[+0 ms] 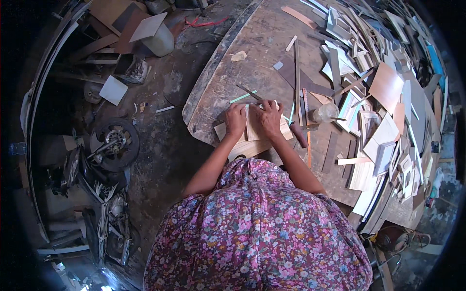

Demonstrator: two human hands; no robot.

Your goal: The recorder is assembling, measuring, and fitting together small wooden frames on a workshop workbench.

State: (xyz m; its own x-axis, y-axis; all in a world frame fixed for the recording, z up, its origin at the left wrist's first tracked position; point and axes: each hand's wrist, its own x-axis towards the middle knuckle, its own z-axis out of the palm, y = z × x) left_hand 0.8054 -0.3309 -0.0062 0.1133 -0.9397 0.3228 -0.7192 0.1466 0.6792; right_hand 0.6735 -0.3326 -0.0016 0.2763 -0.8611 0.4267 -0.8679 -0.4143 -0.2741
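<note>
Bare left forearm (211,167) angles inward toward pale, flat wooden board (253,147); left hand (236,120), back up, fingers bent, at board's far left. Right forearm (298,164) slants opposite; right hand (269,118), knuckles raised, fingers curled, at far right.

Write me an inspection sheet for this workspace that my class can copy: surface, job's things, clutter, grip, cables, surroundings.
Surface: wooden table, scuffed and stained
Job's things: pale wooden boards at the table's near edge
Clutter: scrap pieces heaped on the table's right side
Grip: left hand and right hand both on the boards; firmness unclear
Cables: wire-like strands at lower right, too small to confirm
Surroundings: wheel on the left, dark floor
</note>
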